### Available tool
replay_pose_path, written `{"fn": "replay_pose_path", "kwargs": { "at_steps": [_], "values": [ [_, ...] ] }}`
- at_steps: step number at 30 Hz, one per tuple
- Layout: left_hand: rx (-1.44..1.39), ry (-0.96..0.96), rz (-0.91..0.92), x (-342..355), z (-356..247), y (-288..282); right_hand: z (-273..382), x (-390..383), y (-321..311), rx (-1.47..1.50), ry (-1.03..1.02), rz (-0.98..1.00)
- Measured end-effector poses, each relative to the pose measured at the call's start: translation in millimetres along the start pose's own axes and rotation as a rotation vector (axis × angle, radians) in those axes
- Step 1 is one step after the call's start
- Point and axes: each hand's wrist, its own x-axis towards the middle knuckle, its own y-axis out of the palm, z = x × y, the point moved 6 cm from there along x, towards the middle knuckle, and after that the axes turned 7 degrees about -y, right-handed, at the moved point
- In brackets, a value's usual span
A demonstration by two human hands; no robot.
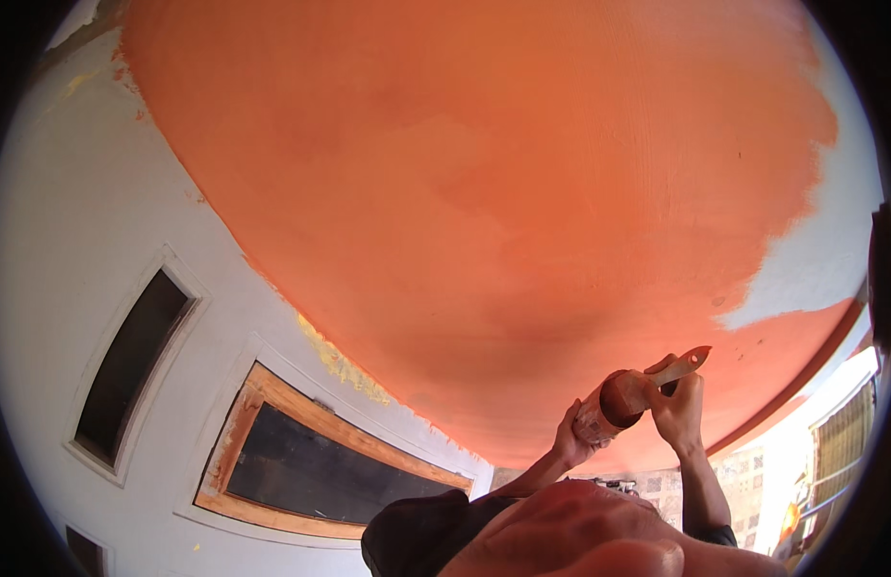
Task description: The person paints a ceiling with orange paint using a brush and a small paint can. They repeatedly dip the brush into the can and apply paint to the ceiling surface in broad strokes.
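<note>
Two hands (pixel 623 423), one paintbrush (pixel 671 370), one paint container (pixel 599 415), orange ceiling (pixel 484 173)

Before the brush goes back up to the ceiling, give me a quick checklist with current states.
1. Right hand grips the brush by its handle: ok.
2. Left hand holds the paint pot up beside the brush: ok.
3. Bristles loaded with paint: cannot tell, they are down in the pot.
4. Pot level, no drip: cannot tell.
5. Orange ceiling fully covered: not ok, white patch remains at right.
6. Wall free of orange: not ok, smears along the edge.
</note>
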Motion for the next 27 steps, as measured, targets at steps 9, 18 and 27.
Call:
{"fn": "replay_pose_path", "kwargs": {
  "at_steps": [9,18,27],
  "values": [
    [-0.039,0.095,-0.226,-7.9,-11.6,-26.5,38.7,-12.5,16.6,-0.515,-0.574,-0.043],
    [0.103,0.064,-0.153,-22.6,-7.0,22.2,53.8,-21.6,20.4,-0.579,-0.711,0.015],
    [0.104,0.014,0.047,-24.1,-6.9,44.9,-10.6,-10.0,9.4,0.142,-0.143,-0.026]
  ]
}}
